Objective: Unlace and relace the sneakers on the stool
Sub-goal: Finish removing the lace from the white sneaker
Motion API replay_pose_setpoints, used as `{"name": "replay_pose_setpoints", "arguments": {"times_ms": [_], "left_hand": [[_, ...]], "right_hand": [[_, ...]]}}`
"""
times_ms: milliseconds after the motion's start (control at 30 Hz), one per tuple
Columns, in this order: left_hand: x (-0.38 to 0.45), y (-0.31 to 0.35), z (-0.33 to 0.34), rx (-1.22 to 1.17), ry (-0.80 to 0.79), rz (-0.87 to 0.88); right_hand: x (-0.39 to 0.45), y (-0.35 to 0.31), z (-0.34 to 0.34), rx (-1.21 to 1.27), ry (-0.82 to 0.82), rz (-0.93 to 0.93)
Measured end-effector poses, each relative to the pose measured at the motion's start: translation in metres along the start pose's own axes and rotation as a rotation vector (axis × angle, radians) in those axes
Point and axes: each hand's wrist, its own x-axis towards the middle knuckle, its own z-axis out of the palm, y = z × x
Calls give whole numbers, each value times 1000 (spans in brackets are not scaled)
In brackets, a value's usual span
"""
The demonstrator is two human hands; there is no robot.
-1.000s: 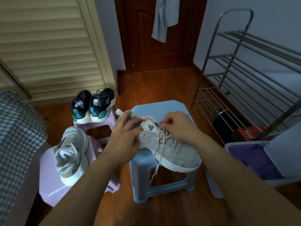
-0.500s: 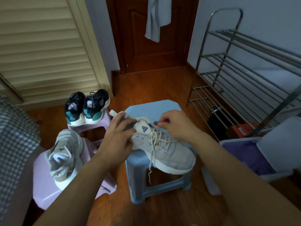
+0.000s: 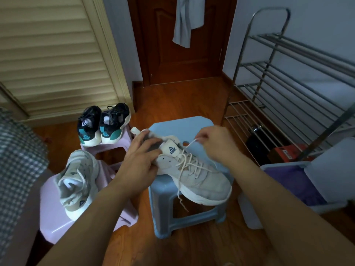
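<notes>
A light grey sneaker [image 3: 201,181] lies on the blue plastic stool [image 3: 184,125], toe toward the right and hanging over the front edge. My left hand [image 3: 142,162] grips its heel and collar. My right hand [image 3: 215,144] pinches the cream lace [image 3: 189,144] just above the tongue and holds it drawn out taut. The other lace end [image 3: 180,198] dangles down the stool's front. The matching grey sneaker [image 3: 76,181] rests on a pink stool [image 3: 51,223] at the left.
A black and teal pair [image 3: 103,123] stands on a second pink stool behind. A metal shoe rack [image 3: 288,77] lines the right wall, with a grey bin [image 3: 326,206] of purple cloth below it. A brown door [image 3: 182,54] is straight ahead; the floor is wood.
My right hand has lifted up and away from the tongue, drawing the lace out of the top eyelet. The left hand stays on the heel. The camera has swung slightly.
</notes>
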Motion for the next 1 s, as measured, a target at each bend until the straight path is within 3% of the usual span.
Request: {"name": "replay_pose_setpoints", "arguments": {"times_ms": [67, 133, 200, 267, 367, 567, 700, 767, 833, 867, 933, 1000], "left_hand": [[-1, 2, 0, 13, -3, 1], [-2, 4, -1, 19, 5, -9], [0, 7, -1, 22, 12, -23], [2, 9, -1, 19, 18, -33], [3, 11, -2, 29, 20, -60], [-3, 14, -3, 76, -16, -77], [-5, 12, -5, 87, -20, -86], [-5, 12, -5, 100, -9, -86], [-4, 14, -3, 115, 4, -96], [-3, 16, -2, 124, 10, -102], [-2, 19, 1, 139, 22, -110], [-1, 21, 2, 151, 30, -121]], "right_hand": [[6, 33, -18, -32, 226, 303], [1, 55, -28, -159, 223, 454], [-3, 54, -24, -167, 110, 364], [-13, 28, -17, -2, 24, 202], [-32, -15, -7, 146, -111, 128], [-37, -39, 2, 79, -287, 212], [-29, -22, -12, 319, -373, 299], [-26, -10, -14, 318, -357, 361], [-26, 0, -12, 111, -237, 332], [-28, 2, -12, 57, -168, 273], [-36, -6, -16, 175, -54, 93], [-50, -24, -16, 192, -101, -122]]}}
